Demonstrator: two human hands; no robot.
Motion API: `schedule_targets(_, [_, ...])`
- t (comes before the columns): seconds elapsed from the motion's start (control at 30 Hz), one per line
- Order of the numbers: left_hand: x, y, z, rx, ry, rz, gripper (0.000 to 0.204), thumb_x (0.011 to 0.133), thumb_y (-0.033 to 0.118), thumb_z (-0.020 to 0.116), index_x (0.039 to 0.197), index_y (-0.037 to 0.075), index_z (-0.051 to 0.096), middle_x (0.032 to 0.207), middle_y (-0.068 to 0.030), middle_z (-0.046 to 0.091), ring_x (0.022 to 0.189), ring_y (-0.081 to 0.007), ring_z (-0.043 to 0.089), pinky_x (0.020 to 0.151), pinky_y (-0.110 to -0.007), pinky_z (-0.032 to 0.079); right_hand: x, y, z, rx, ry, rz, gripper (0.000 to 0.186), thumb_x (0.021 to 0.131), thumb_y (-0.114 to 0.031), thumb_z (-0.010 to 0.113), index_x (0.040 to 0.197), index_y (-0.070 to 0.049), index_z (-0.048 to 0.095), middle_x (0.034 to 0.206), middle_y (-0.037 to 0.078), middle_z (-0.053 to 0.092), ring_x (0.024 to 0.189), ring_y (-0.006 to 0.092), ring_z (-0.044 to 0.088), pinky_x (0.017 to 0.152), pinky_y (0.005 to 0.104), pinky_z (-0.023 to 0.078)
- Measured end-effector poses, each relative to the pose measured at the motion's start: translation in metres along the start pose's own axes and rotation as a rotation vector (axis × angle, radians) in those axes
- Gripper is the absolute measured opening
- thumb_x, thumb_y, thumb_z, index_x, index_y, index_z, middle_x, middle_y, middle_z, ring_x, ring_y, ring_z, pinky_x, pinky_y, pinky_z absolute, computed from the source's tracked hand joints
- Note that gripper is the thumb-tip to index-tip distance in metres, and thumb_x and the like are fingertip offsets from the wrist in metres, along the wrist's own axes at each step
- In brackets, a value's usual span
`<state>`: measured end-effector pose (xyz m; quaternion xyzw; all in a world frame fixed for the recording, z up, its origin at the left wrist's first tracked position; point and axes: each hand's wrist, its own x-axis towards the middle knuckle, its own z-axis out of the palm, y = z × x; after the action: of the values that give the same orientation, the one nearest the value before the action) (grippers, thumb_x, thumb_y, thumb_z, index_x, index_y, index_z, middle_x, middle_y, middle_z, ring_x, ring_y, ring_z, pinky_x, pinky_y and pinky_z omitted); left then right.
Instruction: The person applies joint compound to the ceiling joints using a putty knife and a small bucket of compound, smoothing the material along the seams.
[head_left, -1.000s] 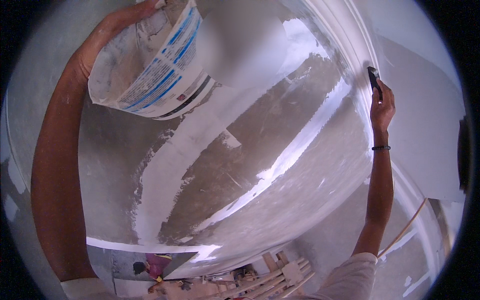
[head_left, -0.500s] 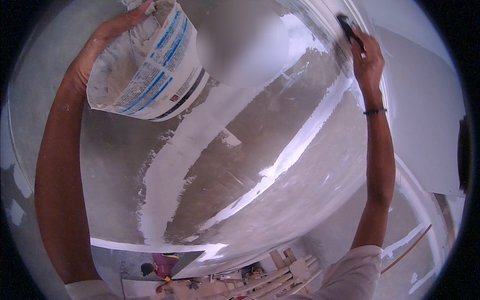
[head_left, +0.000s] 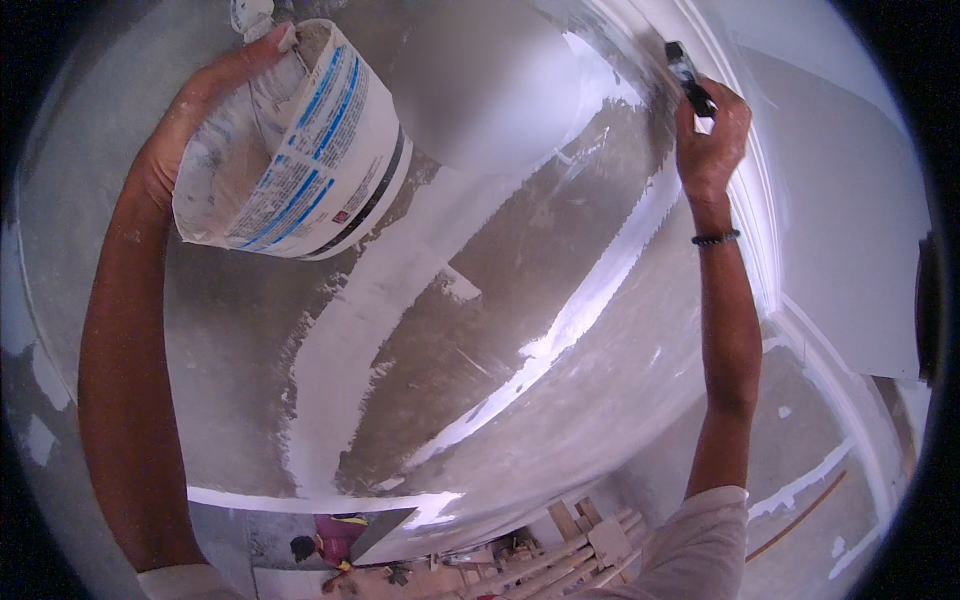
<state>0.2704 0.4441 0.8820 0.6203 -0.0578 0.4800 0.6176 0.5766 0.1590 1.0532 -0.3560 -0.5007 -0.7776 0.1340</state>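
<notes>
My left hand (head_left: 215, 95) grips the rim of a white bucket (head_left: 345, 150) with blue stripes and a dark band. The bucket tilts so its mouth faces left, and its inner wall is smeared with pale filler. A lump of filler-caked material (head_left: 252, 14) shows above the fingers. Up at the right, my right hand (head_left: 712, 140) is closed around what looks like a black-handled putty knife (head_left: 690, 80). It is beside the white moulding (head_left: 745, 130) at the panel's edge; its blade is hard to make out. A dark bead bracelet (head_left: 715, 239) circles that wrist.
The grey-brown panel (head_left: 500, 270) carries broad white filler bands (head_left: 340, 350). A blurred round patch hides part of it. Low in the picture, another person (head_left: 335, 540) in a dark red top is near boards and long poles (head_left: 560, 570). A pale wall (head_left: 830, 200) stands right.
My right hand has shifted left and slightly down with the putty knife, which is now less blurred. The bucket in my left hand sits slightly lower in the picture.
</notes>
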Motion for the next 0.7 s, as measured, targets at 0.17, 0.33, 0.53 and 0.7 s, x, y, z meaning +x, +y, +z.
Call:
schedule_targets(0.17, [0.011, -0.006, -0.009, 0.014, 0.022, 0.099, 0.068, 0.069, 0.059, 0.069, 0.112, 0.007, 0.064, 0.104, -0.0154, 0.066, 0.091, -0.0285, 0.065, 0.082, -0.041, 0.051, 0.017, -0.019, 0.032, -0.007, 0.1, -0.034, 0.039, 0.07, 0.0, 0.069, 0.106, -0.01, 0.059, 0.098, 0.013, 0.058, 0.095, 0.0305, 0.052, 0.085, 0.0415, 0.042])
schedule_targets(0.33, [0.016, -0.009, -0.011, -0.011, 0.008, 0.116, 0.068, 0.069, 0.058, 0.07, 0.112, 0.006, 0.064, 0.103, -0.015, 0.066, 0.091, -0.028, 0.065, 0.082, -0.041, 0.05, 0.02, -0.03, 0.044, 0.023, 0.121, 0.029, 0.038, 0.07, 0.0, 0.068, 0.106, -0.01, 0.06, 0.101, 0.014, 0.055, 0.096, 0.0317, 0.05, 0.083, 0.0422, 0.042])
schedule_targets(0.53, [0.013, -0.006, -0.009, -0.006, 0.012, 0.103, 0.064, 0.071, 0.055, 0.069, 0.111, 0.006, 0.065, 0.104, -0.0157, 0.066, 0.09, -0.0264, 0.065, 0.081, -0.04, 0.051, 0.019, -0.025, 0.041, -0.021, 0.106, 0.036, 0.035, 0.072, -0.001, 0.068, 0.105, -0.011, 0.063, 0.101, 0.013, 0.055, 0.094, 0.031, 0.05, 0.082, 0.0415, 0.043])
schedule_targets(0.7, [0.002, 0.0, -0.002, -0.059, 0.045, 0.032, 0.065, 0.072, 0.056, 0.068, 0.111, 0.005, 0.065, 0.1, -0.0161, 0.067, 0.086, -0.0262, 0.067, 0.077, -0.039, 0.054, 0.014, -0.02, 0.034, -0.022, 0.091, 0.095, 0.032, 0.074, -0.003, 0.067, 0.105, -0.012, 0.064, 0.1, 0.014, 0.056, 0.095, 0.031, 0.051, 0.083, 0.0408, 0.044])
